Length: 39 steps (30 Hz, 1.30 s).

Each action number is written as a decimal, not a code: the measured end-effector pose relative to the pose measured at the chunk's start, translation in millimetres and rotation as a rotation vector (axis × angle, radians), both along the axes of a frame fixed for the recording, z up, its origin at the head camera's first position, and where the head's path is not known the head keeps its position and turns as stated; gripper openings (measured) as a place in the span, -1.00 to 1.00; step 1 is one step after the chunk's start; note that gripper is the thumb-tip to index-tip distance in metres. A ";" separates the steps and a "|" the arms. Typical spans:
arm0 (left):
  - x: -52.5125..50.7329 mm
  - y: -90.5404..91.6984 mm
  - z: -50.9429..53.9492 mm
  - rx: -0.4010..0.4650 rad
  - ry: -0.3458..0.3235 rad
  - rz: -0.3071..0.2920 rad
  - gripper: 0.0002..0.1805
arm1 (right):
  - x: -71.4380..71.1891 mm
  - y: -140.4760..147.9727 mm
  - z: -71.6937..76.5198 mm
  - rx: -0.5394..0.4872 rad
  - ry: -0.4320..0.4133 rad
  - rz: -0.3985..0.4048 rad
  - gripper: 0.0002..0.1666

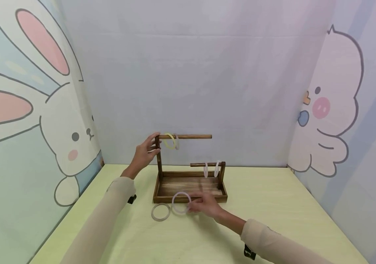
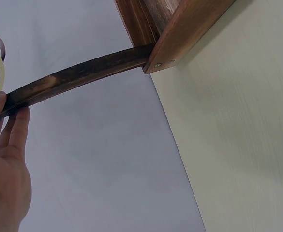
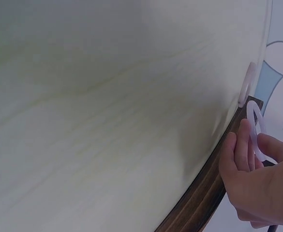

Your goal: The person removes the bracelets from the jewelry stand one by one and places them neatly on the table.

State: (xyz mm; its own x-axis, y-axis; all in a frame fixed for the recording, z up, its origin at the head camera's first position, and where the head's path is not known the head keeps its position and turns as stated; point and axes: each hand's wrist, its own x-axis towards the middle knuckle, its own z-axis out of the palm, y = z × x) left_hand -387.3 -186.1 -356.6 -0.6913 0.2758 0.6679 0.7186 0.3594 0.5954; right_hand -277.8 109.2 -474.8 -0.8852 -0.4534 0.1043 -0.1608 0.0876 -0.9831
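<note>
A dark wooden rack (image 1: 157, 194) has a tray base, a tall post at the left and a short post at the right, each with a horizontal bar. My left hand (image 1: 143, 156) grips the top of the tall post (image 2: 73, 76). On the upper bar (image 1: 194, 136) hang a yellow ring (image 1: 166, 135) and a purplish ring (image 1: 177, 142). Two pale rings (image 1: 206, 171) hang on the lower bar (image 1: 199, 165). My right hand (image 1: 207, 206) pinches a pale lilac ring (image 1: 173, 202), also seen in the right wrist view (image 3: 252, 121), before the tray's front edge.
A greyish ring (image 1: 153, 216) lies on the pale yellow table (image 1: 135, 234), left of the held ring and in front of the rack. Behind the rack stands a plain grey cloth backdrop (image 1: 188, 80), with cartoon-printed panels at the left and right sides.
</note>
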 end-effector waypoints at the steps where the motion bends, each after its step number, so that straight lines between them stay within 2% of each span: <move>1: 2.4 0.7 1.6 -0.002 0.006 0.003 -0.24 | 0.5 0.0 -0.9 -0.001 -0.003 0.003 -0.50; 8: 5.4 3.5 4.8 0.016 -0.001 0.006 -0.23 | 2.4 -1.3 -5.1 0.005 -0.027 0.021 -0.52; 20: 7.0 3.5 4.5 0.001 0.014 0.010 -0.25 | 2.9 -1.1 -9.3 0.058 -0.003 0.041 -0.54; 30: 8.3 1.6 5.5 0.011 0.006 -0.003 -0.23 | 0.8 -0.3 -11.3 0.071 -0.030 0.023 -0.52; 39: 8.7 2.0 5.3 0.008 0.001 0.006 -0.22 | 2.6 -3.3 -13.0 0.070 -0.002 -0.011 -0.55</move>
State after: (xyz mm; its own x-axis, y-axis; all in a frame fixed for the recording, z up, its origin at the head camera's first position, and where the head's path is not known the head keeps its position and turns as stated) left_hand -378.6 -184.1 -351.3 -0.6922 0.2663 0.6708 0.7171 0.3587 0.5976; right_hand -275.3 105.9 -487.8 -0.8905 -0.4495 0.0708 -0.1575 0.1585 -0.9747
